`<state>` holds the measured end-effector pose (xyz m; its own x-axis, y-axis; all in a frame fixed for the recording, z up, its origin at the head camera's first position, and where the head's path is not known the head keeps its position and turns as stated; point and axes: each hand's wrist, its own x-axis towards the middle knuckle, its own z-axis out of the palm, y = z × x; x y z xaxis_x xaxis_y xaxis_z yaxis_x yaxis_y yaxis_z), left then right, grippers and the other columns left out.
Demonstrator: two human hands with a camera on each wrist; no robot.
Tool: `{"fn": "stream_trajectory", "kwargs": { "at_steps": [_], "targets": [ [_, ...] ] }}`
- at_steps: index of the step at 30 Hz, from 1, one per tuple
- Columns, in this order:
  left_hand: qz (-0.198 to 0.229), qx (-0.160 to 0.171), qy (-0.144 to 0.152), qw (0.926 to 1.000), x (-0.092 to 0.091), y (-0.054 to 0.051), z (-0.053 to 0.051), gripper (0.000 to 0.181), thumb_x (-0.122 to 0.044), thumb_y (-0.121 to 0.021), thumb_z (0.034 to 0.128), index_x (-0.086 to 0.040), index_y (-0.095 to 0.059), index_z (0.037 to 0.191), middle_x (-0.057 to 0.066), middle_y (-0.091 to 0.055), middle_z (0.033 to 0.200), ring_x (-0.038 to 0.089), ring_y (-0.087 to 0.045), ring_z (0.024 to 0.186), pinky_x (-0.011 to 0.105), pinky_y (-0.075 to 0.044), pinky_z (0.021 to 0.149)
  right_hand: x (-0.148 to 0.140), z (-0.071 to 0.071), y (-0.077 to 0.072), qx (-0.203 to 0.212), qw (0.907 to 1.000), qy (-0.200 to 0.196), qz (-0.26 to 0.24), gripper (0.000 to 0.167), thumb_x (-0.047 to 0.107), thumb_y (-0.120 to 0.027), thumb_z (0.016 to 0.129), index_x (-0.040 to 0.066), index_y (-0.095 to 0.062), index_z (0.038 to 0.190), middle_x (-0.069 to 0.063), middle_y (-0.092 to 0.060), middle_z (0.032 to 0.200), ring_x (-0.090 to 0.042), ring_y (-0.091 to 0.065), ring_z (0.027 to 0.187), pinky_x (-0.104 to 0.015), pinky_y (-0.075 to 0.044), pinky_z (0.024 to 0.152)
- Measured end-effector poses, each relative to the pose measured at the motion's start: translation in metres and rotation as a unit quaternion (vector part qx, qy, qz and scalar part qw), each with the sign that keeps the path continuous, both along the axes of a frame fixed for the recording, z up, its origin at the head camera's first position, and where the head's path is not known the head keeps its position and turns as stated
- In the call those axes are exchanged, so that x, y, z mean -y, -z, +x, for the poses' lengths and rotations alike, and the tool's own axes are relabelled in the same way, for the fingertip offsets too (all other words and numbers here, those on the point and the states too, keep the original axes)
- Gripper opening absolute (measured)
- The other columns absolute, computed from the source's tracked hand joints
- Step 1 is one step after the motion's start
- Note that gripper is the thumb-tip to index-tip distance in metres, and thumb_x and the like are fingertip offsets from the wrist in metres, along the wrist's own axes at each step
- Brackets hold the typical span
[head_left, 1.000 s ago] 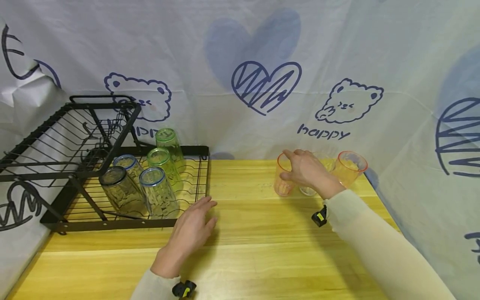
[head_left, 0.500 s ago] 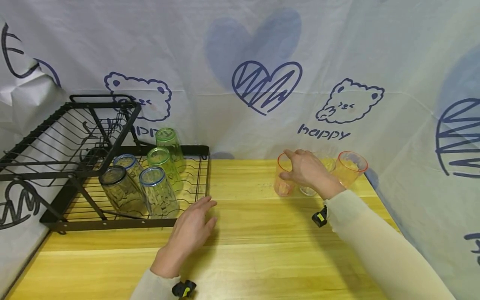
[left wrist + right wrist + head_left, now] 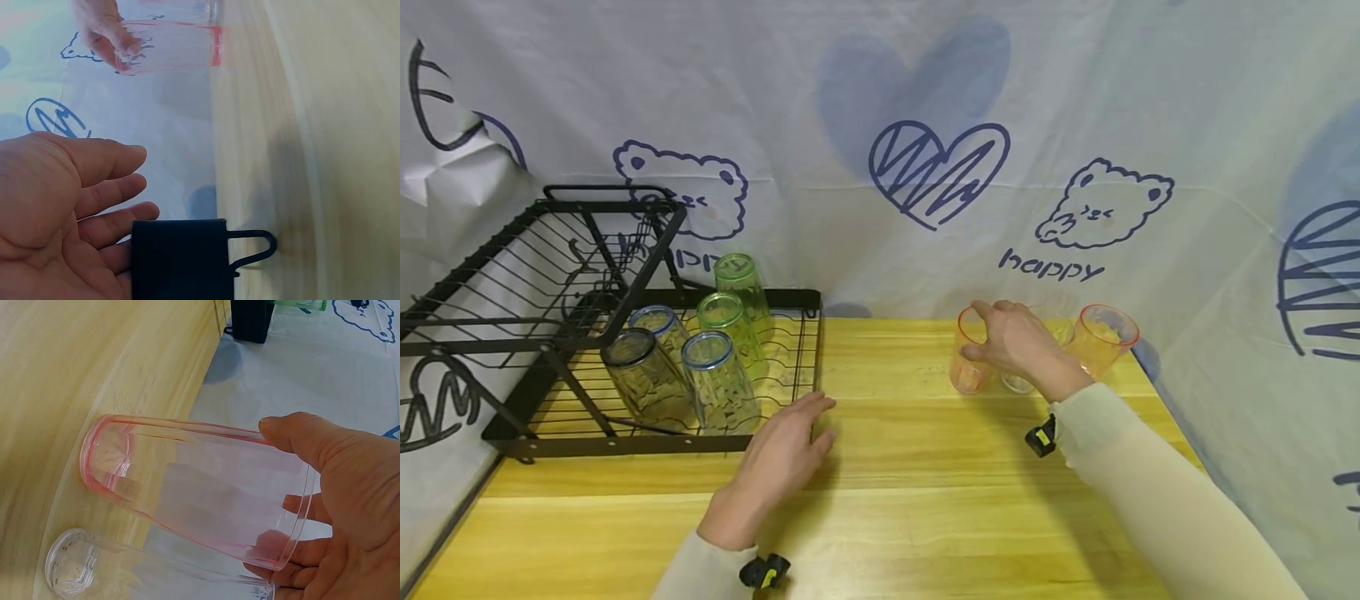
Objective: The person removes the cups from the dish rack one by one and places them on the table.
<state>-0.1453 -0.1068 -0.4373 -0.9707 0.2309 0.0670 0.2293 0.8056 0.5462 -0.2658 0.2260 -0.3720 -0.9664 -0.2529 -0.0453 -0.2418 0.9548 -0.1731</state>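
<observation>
A pinkish clear drinking glass (image 3: 968, 377) with a red rim stands upright on the table at the right. My right hand (image 3: 1028, 346) grips it near the top, and in the right wrist view the thumb and fingers lie on opposite sides of the glass (image 3: 206, 487). Beside it is a clear glass (image 3: 75, 569), partly hidden behind that hand in the head view. Farther right stands another red-rimmed glass (image 3: 1101, 346). My left hand (image 3: 782, 450) holds nothing; its fingers are relaxed, close to the front right corner of the black dish rack (image 3: 647, 443).
Inside the rack, several glasses stand upside down: two green ones (image 3: 730, 321), two blue-rimmed ones (image 3: 718, 383) and a dark grey one (image 3: 643, 383). An upper wire shelf (image 3: 535, 275) overhangs the rack's left part. Behind the wooden table (image 3: 910, 517) hangs a printed white cloth (image 3: 820, 208).
The head view has shifted slightly. Both hands keep their places, and the glasses stand where they stood.
</observation>
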Motion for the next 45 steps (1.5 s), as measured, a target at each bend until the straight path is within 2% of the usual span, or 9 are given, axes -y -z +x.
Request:
{"fn": "stream_trajectory", "kwargs": {
  "at_steps": [3,6,11,15,20,25,28,37,45],
  "targets": [
    [0.006,-0.015,0.003,0.9999,0.003,-0.008,-0.001,0.043,-0.019,-0.069,0.1026,-0.005,-0.063,0.143,0.017,-0.057,0.154,0.04,-0.053,0.143,0.057,-0.044,0.118,0.0,0.001,-0.001,0.0,1.0,0.001,-0.001,0.082,0.039,-0.075,0.095,0.004,-0.04,0.161,-0.03,-0.055,0.149,-0.05,-0.05,0.139,-0.062,-0.038,0.12],
    [0.009,-0.054,0.002,0.9985,0.008,-0.023,-0.002,0.041,-0.016,-0.069,0.1025,-0.005,-0.064,0.142,0.018,-0.061,0.149,0.041,-0.056,0.139,0.058,-0.046,0.115,0.0,0.001,-0.001,0.0,1.0,0.0,-0.001,0.082,0.039,-0.075,0.095,0.004,-0.041,0.161,-0.03,-0.055,0.149,-0.05,-0.05,0.138,-0.062,-0.039,0.12],
    [-0.002,-0.147,-0.01,0.9891,0.027,-0.06,-0.009,0.038,-0.012,-0.067,0.1017,-0.005,-0.066,0.139,0.019,-0.066,0.143,0.042,-0.06,0.133,0.059,-0.049,0.111,-0.001,0.001,-0.001,0.0,1.0,-0.002,0.0,0.083,0.04,-0.074,0.095,0.004,-0.04,0.161,-0.03,-0.055,0.149,-0.05,-0.05,0.138,-0.062,-0.039,0.119],
    [-0.05,-0.173,-0.022,0.9834,0.049,-0.091,-0.019,0.041,-0.011,-0.069,0.1001,0.0,-0.064,0.14,0.023,-0.063,0.143,0.045,-0.056,0.133,0.06,-0.045,0.113,-0.001,0.0,-0.001,0.006,1.0,0.0,-0.001,0.084,0.04,-0.075,0.095,0.004,-0.038,0.162,-0.03,-0.053,0.15,-0.05,-0.049,0.14,-0.063,-0.039,0.119],
    [-0.146,-0.11,-0.039,0.9823,0.072,-0.111,-0.03,0.061,-0.022,-0.077,0.0965,0.002,-0.054,0.148,0.032,-0.053,0.148,0.056,-0.048,0.13,0.07,-0.04,0.111,-0.001,0.0,-0.002,0.01,0.9999,0.002,-0.002,0.084,0.04,-0.075,0.096,0.004,-0.038,0.162,-0.03,-0.052,0.152,-0.051,-0.048,0.141,-0.063,-0.039,0.119],
    [-0.192,-0.02,-0.044,0.9803,0.082,-0.112,-0.04,0.08,-0.033,-0.079,0.0947,-0.001,-0.043,0.158,0.039,-0.041,0.153,0.064,-0.043,0.128,0.077,-0.041,0.105,-0.001,0.001,-0.002,0.011,0.9999,0.003,-0.005,0.084,0.04,-0.075,0.096,0.004,-0.038,0.162,-0.03,-0.051,0.152,-0.05,-0.047,0.141,-0.063,-0.039,0.119],
    [-0.198,0.014,-0.045,0.979,0.084,-0.11,-0.045,0.085,-0.034,-0.079,0.0947,-0.002,-0.037,0.161,0.041,-0.036,0.155,0.067,-0.04,0.129,0.079,-0.043,0.102,-0.001,0.0,-0.002,0.012,0.9999,0.003,-0.007,0.085,0.04,-0.075,0.096,0.004,-0.037,0.163,-0.03,-0.051,0.152,-0.05,-0.047,0.141,-0.063,-0.039,0.119],
    [-0.221,0.053,-0.05,0.9726,0.085,-0.108,-0.05,0.082,-0.034,-0.081,0.0923,0.002,-0.043,0.156,0.045,-0.037,0.147,0.069,-0.042,0.124,0.078,-0.048,0.092,0.0,0.0,-0.001,0.014,0.9999,0.002,-0.009,0.084,0.039,-0.074,0.095,0.004,-0.037,0.162,-0.03,-0.051,0.153,-0.05,-0.048,0.141,-0.062,-0.04,0.119],
    [-0.222,0.09,-0.03,0.9703,0.088,-0.109,-0.051,0.082,-0.024,-0.082,0.0903,0.001,-0.041,0.157,0.052,-0.02,0.156,0.077,-0.037,0.129,0.081,-0.043,0.099,-0.001,0.0,-0.001,0.009,0.9999,0.0,-0.009,0.083,0.039,-0.075,0.095,0.005,-0.039,0.162,-0.03,-0.052,0.151,-0.05,-0.049,0.14,-0.063,-0.04,0.119]
  ]
}}
